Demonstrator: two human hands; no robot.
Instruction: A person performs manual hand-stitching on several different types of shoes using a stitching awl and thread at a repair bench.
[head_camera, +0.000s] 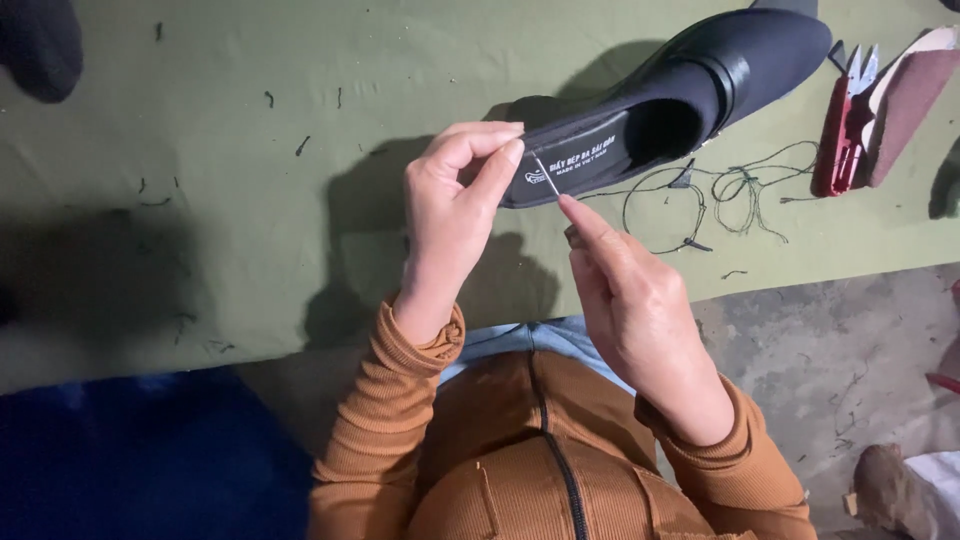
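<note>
Nearest to me are my rust-brown ribbed sleeves (400, 400) and the zip jacket below them. From there my left hand (450, 215) rises, its grip pressed together: thumb and forefinger pinch the heel end of the black shoe (690, 85) and, as far as I can tell, the top of a thin needle (546, 176) that slants down across the shoe's edge. My right hand (625, 300) sits just right of and below the left grip. Its forefinger is stretched out, the tip touching or almost touching the shoe's edge beside the needle's lower end; the other fingers are curled under, so I cannot tell whether that grip holds anything.

The shoe runs up and to the right from the left grip, lifted off the green counter (250, 150), its opening facing me and its glossy toe farthest off. A white printed label shows on the insole just beyond the needle.

Past the right grip, loose dark thread (740, 185) lies tangled on the counter. Further right lie red snips (845, 125), just beside a maroon block (905, 105). Short thread scraps dot the cloth left of the left grip. Right of my right arm is bare grey floor (830, 340).
</note>
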